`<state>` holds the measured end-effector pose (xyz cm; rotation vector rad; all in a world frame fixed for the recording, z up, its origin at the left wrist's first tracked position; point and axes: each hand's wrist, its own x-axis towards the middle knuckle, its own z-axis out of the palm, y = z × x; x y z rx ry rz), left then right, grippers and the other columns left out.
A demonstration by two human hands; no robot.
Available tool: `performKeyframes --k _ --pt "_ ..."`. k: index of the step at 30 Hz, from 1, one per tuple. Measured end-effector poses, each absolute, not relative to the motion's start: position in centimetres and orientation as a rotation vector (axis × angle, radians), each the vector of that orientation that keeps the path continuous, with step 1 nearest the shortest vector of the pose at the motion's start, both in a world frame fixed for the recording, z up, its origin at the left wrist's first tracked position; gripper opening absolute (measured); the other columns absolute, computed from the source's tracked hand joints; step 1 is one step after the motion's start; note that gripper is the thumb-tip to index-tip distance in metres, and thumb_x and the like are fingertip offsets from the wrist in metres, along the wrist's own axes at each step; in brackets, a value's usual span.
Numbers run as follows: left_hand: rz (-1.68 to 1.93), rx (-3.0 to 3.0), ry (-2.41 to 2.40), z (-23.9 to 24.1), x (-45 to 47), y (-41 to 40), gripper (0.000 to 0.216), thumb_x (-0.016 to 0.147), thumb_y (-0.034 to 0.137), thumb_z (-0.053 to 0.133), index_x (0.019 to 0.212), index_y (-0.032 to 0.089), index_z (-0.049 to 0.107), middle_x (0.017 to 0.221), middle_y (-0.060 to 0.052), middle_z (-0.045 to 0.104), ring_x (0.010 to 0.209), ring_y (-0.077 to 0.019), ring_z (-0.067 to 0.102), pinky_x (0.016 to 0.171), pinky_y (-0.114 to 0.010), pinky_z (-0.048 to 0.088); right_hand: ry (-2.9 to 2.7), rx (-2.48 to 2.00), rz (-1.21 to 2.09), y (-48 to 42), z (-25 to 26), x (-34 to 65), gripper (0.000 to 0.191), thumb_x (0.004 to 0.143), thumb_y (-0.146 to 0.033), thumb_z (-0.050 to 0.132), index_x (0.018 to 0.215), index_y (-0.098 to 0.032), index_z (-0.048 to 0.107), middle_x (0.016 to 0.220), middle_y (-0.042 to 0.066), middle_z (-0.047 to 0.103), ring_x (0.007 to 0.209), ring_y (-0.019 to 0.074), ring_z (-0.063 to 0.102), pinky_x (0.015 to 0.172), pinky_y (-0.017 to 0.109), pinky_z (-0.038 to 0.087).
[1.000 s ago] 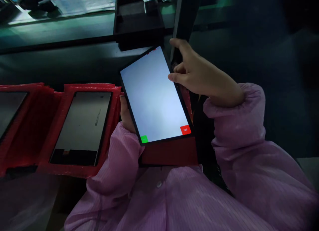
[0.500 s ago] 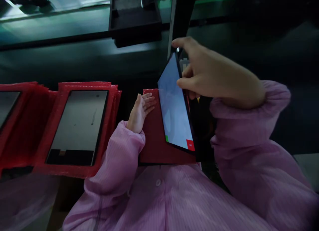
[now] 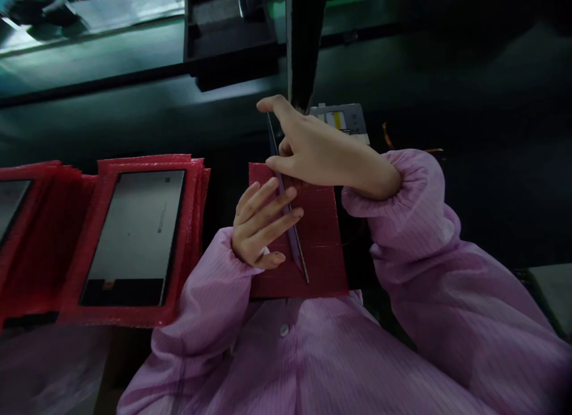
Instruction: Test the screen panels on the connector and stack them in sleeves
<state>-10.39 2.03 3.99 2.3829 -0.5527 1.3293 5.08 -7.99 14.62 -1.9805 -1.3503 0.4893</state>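
My right hand (image 3: 322, 152) grips a thin display panel (image 3: 294, 245) by its upper part, thumb and fingers pinching the edge. Seen almost edge-on, the panel is tilted up over a red bubble-wrap sheet (image 3: 324, 248) in front of my body. My left hand (image 3: 259, 224) is open, fingers spread across the panel's near side; whether they touch it I cannot tell. Left of that hand, another display panel (image 3: 136, 224) lies grey back up on a stack of red bubble-wrap sleeves (image 3: 187, 272).
Further left is a second red sleeve stack (image 3: 49, 242) with a panel partly in view. A black tray (image 3: 227, 36) sits at the back, beside a dark upright post (image 3: 306, 45). Behind my right hand lie a grey device (image 3: 355, 120) and an orange flex cable (image 3: 386, 136).
My right hand has moved left and turned the panel from showing its lit screen to nearly edge-on. My left hand has turned and come up against or close to the panel.
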Motion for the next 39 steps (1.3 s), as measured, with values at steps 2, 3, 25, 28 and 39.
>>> performKeyframes --k 2,3,25,28,39 --pt "1.297 2.37 -0.571 4.0 -10.3 1.8 0.055 0.099 0.05 0.025 0.135 0.021 0.055 0.141 -0.007 0.058 0.139 -0.024 0.046 0.118 -0.042 0.033 -1.371 -1.968 0.474 -8.3 15.1 5.4 0.061 0.086 -0.017 0.065 0.141 -0.018 0.038 0.06 -0.008 0.058 0.058 0.0149 0.06 0.063 0.026 0.047" --pt "1.293 2.361 -0.572 4.0 -10.3 1.8 0.056 0.099 0.05 0.025 0.134 0.02 0.055 0.14 -0.008 0.058 0.138 -0.0239 0.047 0.118 -0.042 0.033 -1.381 -1.96 0.468 -8.6 15.5 5.8 0.056 0.089 -0.021 0.064 0.14 -0.018 0.041 0.061 -0.007 0.058 0.059 0.0144 0.061 0.063 0.026 0.047" --pt "1.224 2.292 -0.581 3.6 -10.1 1.5 0.057 0.097 0.052 0.03 0.142 0.022 0.049 0.148 -0.007 0.05 0.138 -0.0252 0.047 0.116 -0.044 0.035 -1.477 -2.206 -0.26 -15.2 1.3 17.7 0.039 0.091 -0.012 0.037 0.116 -0.023 0.065 0.118 0.01 0.059 0.111 0.0262 0.052 0.101 0.046 0.044" --pt "1.222 2.303 -0.567 3.6 -10.1 1.5 0.057 0.096 0.053 0.03 0.142 0.024 0.048 0.148 -0.007 0.05 0.137 -0.0253 0.047 0.115 -0.044 0.036 -1.316 -2.229 -0.338 -15.4 1.2 18.2 0.039 0.093 -0.014 0.035 0.118 -0.022 0.063 0.114 0.011 0.061 0.109 0.0271 0.053 0.1 0.047 0.045" --pt "1.2 2.289 -0.566 3.6 -10.2 1.4 0.056 0.097 0.051 0.032 0.142 0.023 0.048 0.147 -0.009 0.051 0.137 -0.027 0.047 0.113 -0.045 0.039 -1.441 -2.239 -0.231 -13.9 1.1 19.5 0.036 0.097 -0.024 0.036 0.12 -0.024 0.064 0.119 0.012 0.059 0.114 0.0268 0.05 0.104 0.046 0.041"
